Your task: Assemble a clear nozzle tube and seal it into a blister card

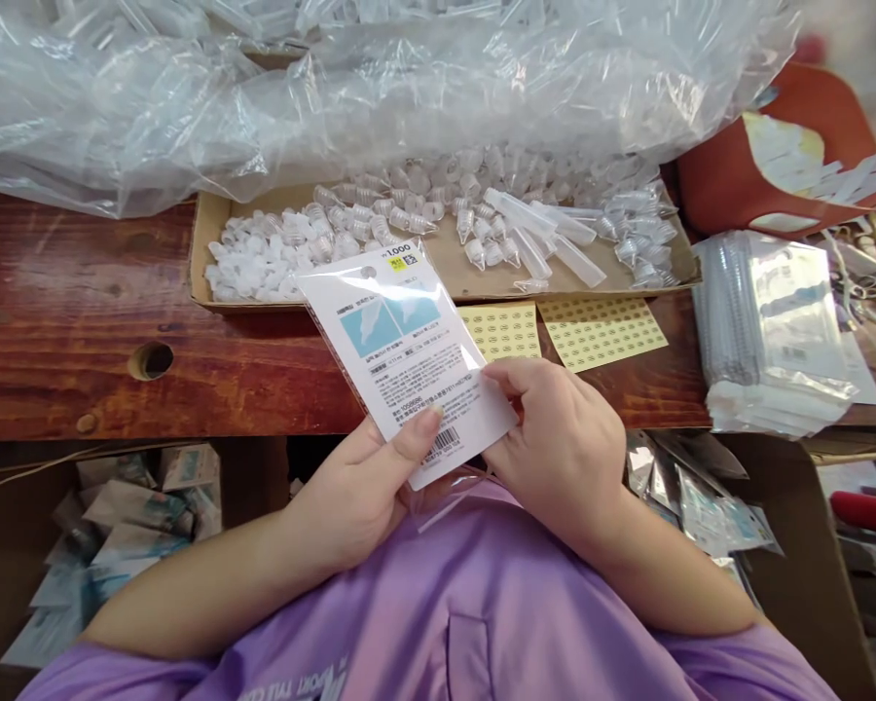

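Between both hands (467,458), packaged card (405,360).

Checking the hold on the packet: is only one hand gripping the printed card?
No, both the left hand and the right hand grip the printed card.

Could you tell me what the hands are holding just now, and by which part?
Both hands hold one packet by its lower end: the left hand pinches the bottom edge near the barcode, the right hand grips the lower right corner.
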The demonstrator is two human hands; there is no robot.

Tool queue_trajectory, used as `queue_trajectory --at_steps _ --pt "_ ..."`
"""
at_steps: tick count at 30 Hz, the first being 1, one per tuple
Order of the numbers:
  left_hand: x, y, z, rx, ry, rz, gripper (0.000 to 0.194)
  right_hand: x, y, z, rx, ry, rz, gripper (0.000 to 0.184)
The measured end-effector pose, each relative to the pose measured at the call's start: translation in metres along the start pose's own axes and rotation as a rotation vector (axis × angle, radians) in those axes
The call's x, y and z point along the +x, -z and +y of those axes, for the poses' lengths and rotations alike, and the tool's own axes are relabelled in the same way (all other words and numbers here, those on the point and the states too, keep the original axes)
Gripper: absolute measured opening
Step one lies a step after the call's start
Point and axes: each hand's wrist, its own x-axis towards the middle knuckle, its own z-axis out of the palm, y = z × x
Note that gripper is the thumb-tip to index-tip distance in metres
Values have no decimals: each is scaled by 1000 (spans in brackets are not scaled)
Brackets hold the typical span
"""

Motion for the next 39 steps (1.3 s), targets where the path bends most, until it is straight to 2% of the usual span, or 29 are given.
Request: queue_trajectory --at_steps 2,5,7,9,12,14,18,23,25,30,33,35,37,39 --pt "2 -1 5 -33 23 34 43 -1 2 4 128 -6 -77 20" --pt "5 -2 14 -46 53 113 40 -6 10 11 378 -46 -291 41" --pt "6 0 20 -35 110 135 40 -11 15 15 516 -93 -379 45" --pt "6 3 22 -19 165 110 40 -17 17 17 587 -158 -368 41" --pt "4 8 17 9 194 8 41 -27 15 18 563 -267 -254 39" --pt "1 12 11 75 210 -9 38 -32 11 19 547 -273 -214 42" --pt "0 18 2 88 193 33 24 -40 7 26 574 -293 -294 41" --pt "2 21 0 79 127 -59 25 -46 11 31 613 -416 -404 44" --pt "4 22 -1 95 111 -81 28 -46 11 27 616 -460 -393 44" --pt "7 25 -5 120 143 15 32 -44 15 20 549 -601 -296 42" --pt "7 26 -7 99 132 12 31 -42 26 24 410 -513 -213 33" --pt "7 24 -7 84 137 -4 28 -38 34 25 330 -338 -188 25" --pt "7 19 -6 86 127 -43 26 -32 39 21 335 -95 -266 21" --pt "6 13 -3 149 87 -80 24 -24 39 13 374 151 -396 16"
